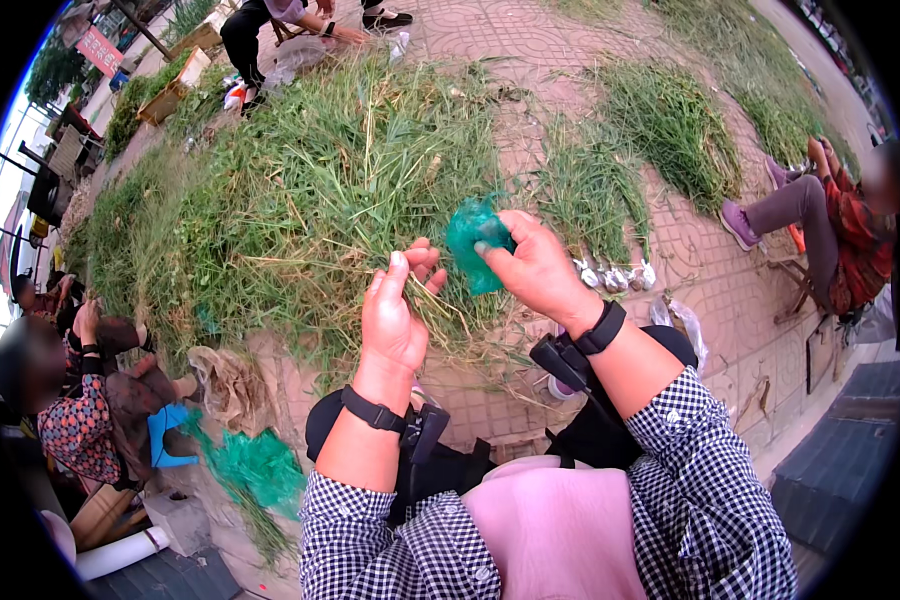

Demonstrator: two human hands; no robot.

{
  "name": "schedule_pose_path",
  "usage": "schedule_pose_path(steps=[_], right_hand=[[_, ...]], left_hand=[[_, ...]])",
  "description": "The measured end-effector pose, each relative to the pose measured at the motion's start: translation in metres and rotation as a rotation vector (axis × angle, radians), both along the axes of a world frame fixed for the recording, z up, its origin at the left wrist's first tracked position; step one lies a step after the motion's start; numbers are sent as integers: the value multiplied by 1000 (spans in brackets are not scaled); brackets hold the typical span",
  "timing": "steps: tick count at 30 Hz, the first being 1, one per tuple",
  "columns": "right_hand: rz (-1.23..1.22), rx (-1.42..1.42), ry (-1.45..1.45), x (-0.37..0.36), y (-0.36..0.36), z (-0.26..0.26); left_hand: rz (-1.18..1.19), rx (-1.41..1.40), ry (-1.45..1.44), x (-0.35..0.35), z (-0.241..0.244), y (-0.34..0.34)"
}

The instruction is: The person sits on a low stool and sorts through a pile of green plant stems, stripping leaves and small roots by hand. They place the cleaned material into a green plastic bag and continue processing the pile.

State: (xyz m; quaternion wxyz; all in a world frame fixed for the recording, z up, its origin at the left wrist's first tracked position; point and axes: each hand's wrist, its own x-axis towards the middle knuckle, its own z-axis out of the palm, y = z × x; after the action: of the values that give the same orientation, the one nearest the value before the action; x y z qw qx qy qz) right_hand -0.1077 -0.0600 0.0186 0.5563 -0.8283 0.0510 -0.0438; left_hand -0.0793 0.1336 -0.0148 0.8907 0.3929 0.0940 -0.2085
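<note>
Long stems of cut grass-like plants (439, 304) lie across my left hand (401, 307), whose fingers curl around them below the large plant heap (330, 180). Pinched between the thumb and fingers of my right hand (536, 262) is a crumpled piece of green plastic film (474, 244), held just right of the left fingertips. To the right lies a row of plant bundles (589, 187) with their ends wrapped in whitish plastic (615, 279).
People sit at the left (82, 420), at the right (855, 217) and beyond the heap (300, 22). Green plastic sheeting (259, 465) and a brown plastic bag (229, 386) lie at lower left. More cut plants (667, 127) cover the paving at upper right.
</note>
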Motion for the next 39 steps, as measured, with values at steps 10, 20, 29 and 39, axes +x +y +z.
schedule_pose_path(steps=[10, 20, 29, 39], right_hand=[[117, -164, -88, -9, -3, 5], [97, -412, -591, -21, 9, 19], [268, -366, -536, -22, 1, 39], [24, 498, 1, -21, 0, 25]], left_hand=[[-210, 32, -22, -11, 8, -4], [-10, -129, 24, -4, 6, -1], [0, -118, -23, -8, 17, 2], [-113, -64, -136, -16, 16, 9]])
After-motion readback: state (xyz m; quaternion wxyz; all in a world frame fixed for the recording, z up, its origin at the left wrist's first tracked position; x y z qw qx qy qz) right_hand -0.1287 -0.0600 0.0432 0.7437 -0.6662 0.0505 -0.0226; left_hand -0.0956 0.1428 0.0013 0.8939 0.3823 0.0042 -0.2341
